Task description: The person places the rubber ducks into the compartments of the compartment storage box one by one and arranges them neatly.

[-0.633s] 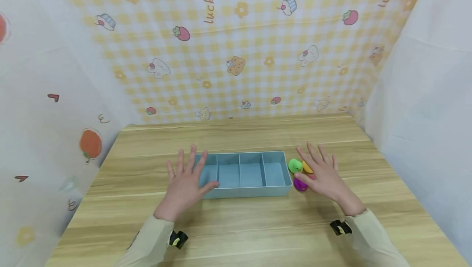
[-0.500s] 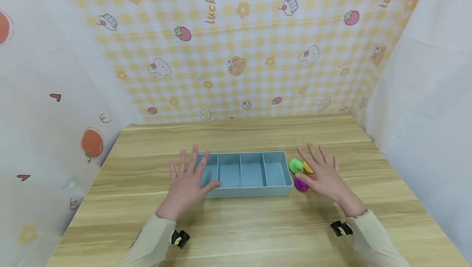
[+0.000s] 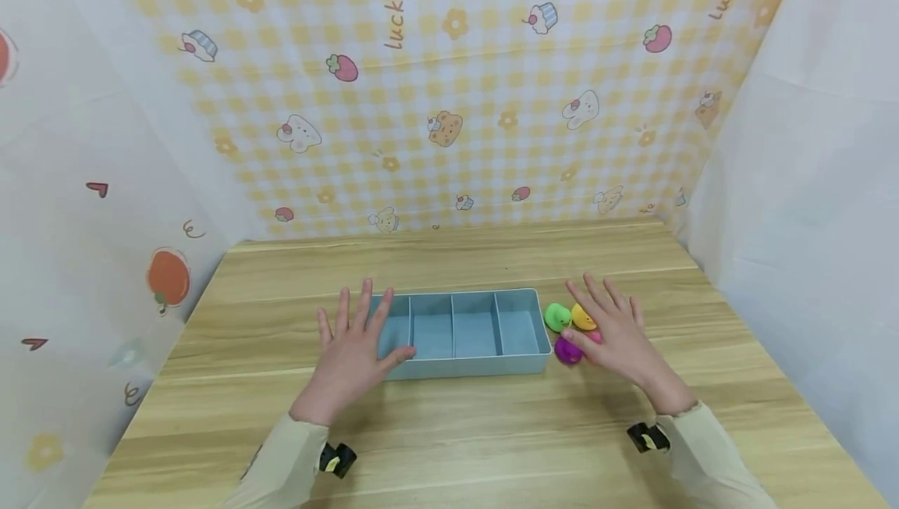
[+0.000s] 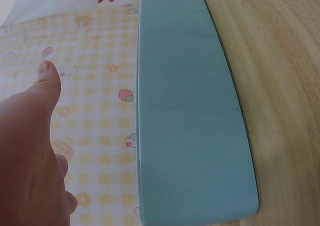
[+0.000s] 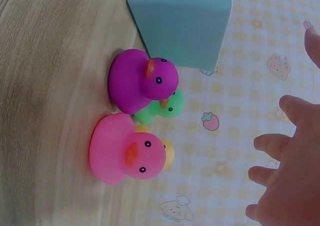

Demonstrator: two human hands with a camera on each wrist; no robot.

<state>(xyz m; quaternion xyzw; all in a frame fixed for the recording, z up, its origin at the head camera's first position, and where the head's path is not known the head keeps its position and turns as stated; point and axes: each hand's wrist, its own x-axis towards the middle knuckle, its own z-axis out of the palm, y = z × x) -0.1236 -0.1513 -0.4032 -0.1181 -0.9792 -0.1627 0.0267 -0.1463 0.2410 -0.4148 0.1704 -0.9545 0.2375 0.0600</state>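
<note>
Two spread grips hang above a tray and four ducks; "luck" reads twice on the cloth (image 3: 485, 87).
The word runs sideways, and what follows it is cut off by the top of the head view. The four-part tray (image 3: 470, 367) lies along the middle of the table (image 3: 463, 446). Off its right end, toward the table's right edge, cluster the green duck (image 3: 558, 317), yellow duck (image 3: 584, 315), purple duck (image 3: 567, 350) and pink duck (image 5: 112, 151). The left grip (image 3: 349, 364) hovers over the tray's left end, the right grip (image 3: 621, 345) over the ducks, both apart from what lies below, fingers fanned toward the table's far edge, thumbs turned inward.
</note>
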